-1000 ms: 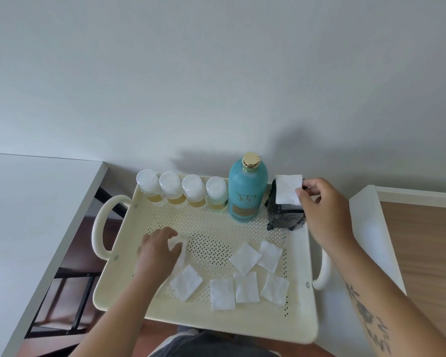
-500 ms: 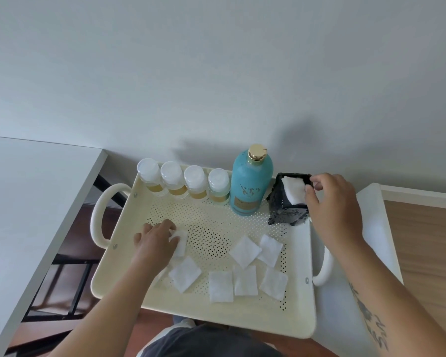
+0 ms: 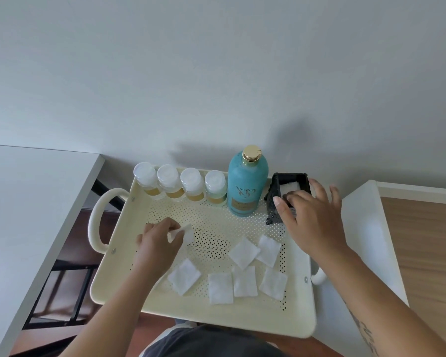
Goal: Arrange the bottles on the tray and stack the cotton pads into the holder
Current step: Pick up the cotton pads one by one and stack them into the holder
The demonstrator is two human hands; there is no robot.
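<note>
A cream perforated tray (image 3: 298,318) carries several small white-capped bottles (image 3: 180,185) in a row along its back edge. Beside them stands a tall teal bottle (image 3: 246,181) with a gold cap. A black holder (image 3: 285,188) sits at the back right with a white pad (image 3: 291,188) inside. My right hand (image 3: 312,215) rests over the holder, fingers spread, pressing down into it. My left hand (image 3: 156,244) pinches one white cotton pad (image 3: 184,234) just above the tray. Several loose cotton pads (image 3: 243,253) lie across the tray's front half.
A white table (image 3: 23,215) stands to the left, with dark frame bars below it. A white ledge (image 3: 366,235) and a wood surface (image 3: 428,266) lie to the right. A plain wall rises behind the tray.
My right hand pushed the pad down into the holder and let it go, fingers now spread. My left hand closed on a pad and lifted it slightly.
</note>
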